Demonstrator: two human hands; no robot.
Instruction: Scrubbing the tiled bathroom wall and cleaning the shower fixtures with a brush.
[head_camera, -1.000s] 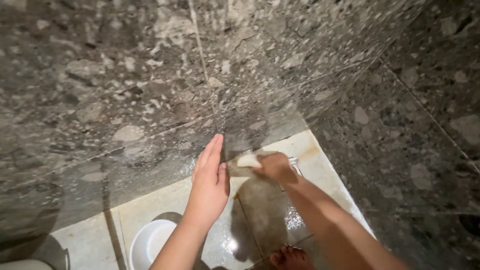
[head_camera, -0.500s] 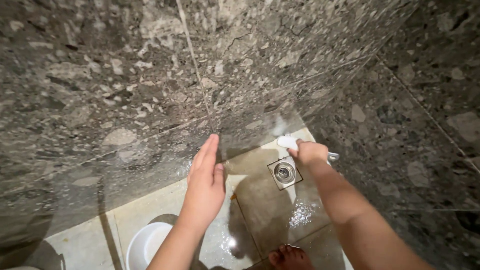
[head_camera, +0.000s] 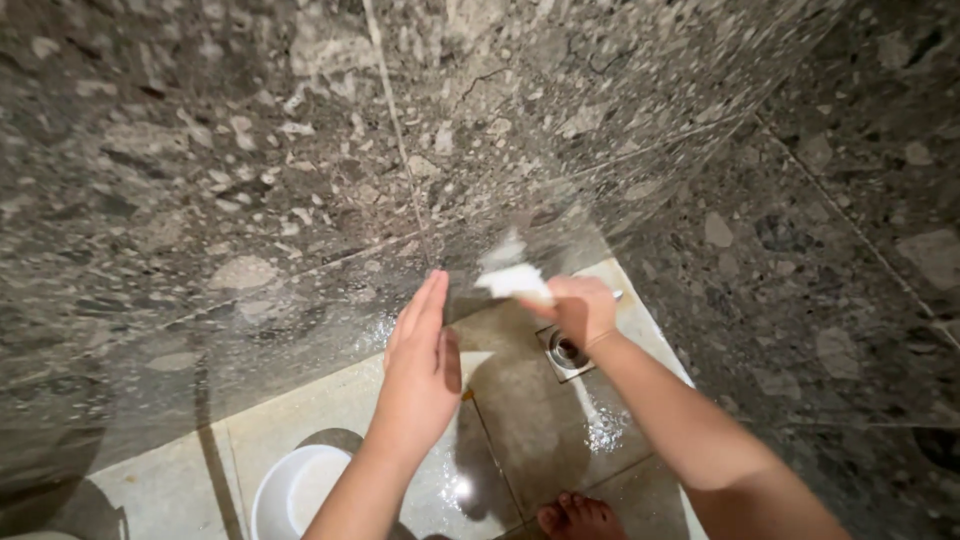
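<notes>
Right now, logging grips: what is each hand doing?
Left hand: open, flat against the wall.
Right hand: closed on a white brush.

wall (head_camera: 250, 180): speckled stone, glossy | floor (head_camera: 520, 400): wet glossy tile | drain (head_camera: 566, 351): shiny metal

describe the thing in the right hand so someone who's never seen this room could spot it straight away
Start at the dark speckled stone wall and follow it down to the pale wet floor tiles. Just above the square metal floor drain, the right hand grips a small white brush pressed against the wall. It is the only white thing at the wall; the white bowl sits on the floor.
</notes>
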